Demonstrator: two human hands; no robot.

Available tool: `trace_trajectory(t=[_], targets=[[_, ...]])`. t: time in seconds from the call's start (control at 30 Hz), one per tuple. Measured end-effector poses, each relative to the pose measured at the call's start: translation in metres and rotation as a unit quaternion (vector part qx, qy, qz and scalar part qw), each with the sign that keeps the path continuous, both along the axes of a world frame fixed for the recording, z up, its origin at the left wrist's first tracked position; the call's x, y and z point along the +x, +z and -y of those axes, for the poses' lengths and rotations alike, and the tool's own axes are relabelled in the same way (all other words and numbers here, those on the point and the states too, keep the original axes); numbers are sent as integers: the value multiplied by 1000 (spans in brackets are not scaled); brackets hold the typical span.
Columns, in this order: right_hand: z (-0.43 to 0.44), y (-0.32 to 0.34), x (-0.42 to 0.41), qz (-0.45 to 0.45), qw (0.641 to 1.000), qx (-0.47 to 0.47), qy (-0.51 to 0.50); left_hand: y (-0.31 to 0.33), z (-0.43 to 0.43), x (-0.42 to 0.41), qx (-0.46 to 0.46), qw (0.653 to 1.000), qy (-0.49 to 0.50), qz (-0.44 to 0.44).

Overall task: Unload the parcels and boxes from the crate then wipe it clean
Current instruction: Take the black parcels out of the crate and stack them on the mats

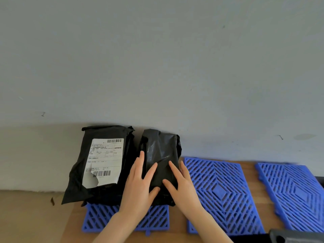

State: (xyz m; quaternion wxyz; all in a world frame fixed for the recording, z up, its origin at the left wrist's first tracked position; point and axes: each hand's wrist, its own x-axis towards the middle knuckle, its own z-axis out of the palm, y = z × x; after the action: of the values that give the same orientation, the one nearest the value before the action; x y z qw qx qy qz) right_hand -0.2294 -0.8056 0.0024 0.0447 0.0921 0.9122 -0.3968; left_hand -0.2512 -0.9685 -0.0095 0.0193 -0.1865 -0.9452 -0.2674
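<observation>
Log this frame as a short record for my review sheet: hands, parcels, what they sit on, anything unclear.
left hand: fingers straight, pressing the left side of the plain parcel
right hand: fingers straight, pressing its right side
plain parcel: black, no label showing, on end by the wall
labelled parcel: black, white label with torn corner, to its left
support: left mat, blue grid, under both parcels
other mats: middle mat, right mat
unclear: grey object at lower right

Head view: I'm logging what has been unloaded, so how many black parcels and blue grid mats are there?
black parcels: 2 (labelled, plain)
blue grid mats: 3 ()
Total: 5
</observation>
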Motion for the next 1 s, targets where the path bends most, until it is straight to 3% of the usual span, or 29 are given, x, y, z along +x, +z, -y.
trace_trajectory(t=[0.2,0.4,0.53,0.7,1.0], targets=[[3,-5,48,-111,986,127,14,-3,11,37,-10,997,-23,-74],[11,-16,55,-61,975,203,65,-11,13,50,-133,989,-40,-56],[6,-12,45,-37,970,219,97,-8,11,44,-148,987,-47,-30],[0,17,42,-7,972,205,117,18,5,38,-115,993,-39,-14],[-56,109,132,-154,979,99,86,96,-54,118,84,993,34,-76]])
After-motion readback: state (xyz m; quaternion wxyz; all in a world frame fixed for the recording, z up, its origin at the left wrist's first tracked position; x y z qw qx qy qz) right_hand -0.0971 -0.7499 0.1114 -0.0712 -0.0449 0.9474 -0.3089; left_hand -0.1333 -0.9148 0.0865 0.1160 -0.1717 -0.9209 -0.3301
